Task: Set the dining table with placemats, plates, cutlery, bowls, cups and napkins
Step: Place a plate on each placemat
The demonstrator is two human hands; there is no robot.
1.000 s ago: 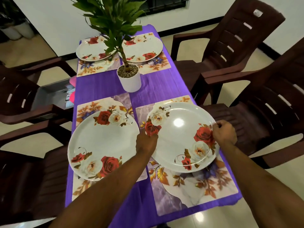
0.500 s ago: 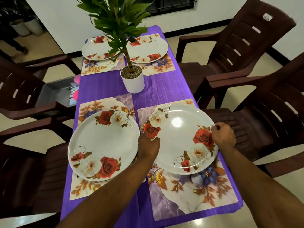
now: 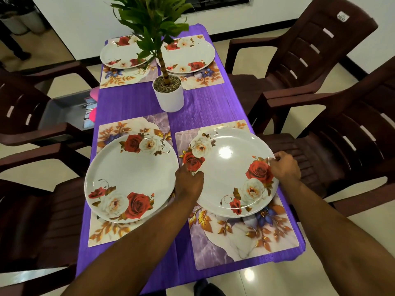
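Observation:
A white plate with red and white roses point(image 3: 228, 174) lies on the near right floral placemat point(image 3: 245, 238). My left hand point(image 3: 189, 181) grips its left rim and my right hand point(image 3: 285, 167) pinches its right rim. A second rose plate point(image 3: 132, 178) rests on the near left placemat point(image 3: 106, 231). Two more rose plates point(image 3: 121, 53) point(image 3: 190, 54) sit on placemats at the far end of the purple table point(image 3: 132, 103).
A potted green plant in a white pot point(image 3: 168, 96) stands mid-table. Dark brown plastic chairs point(image 3: 299, 60) point(image 3: 352, 146) line the right side and others point(image 3: 27, 189) the left. A grey bin holding items point(image 3: 68, 112) sits on a left chair.
Both hands have kept hold of the near right plate, which has barely shifted on its placemat. The camera view has tilted and drawn slightly back.

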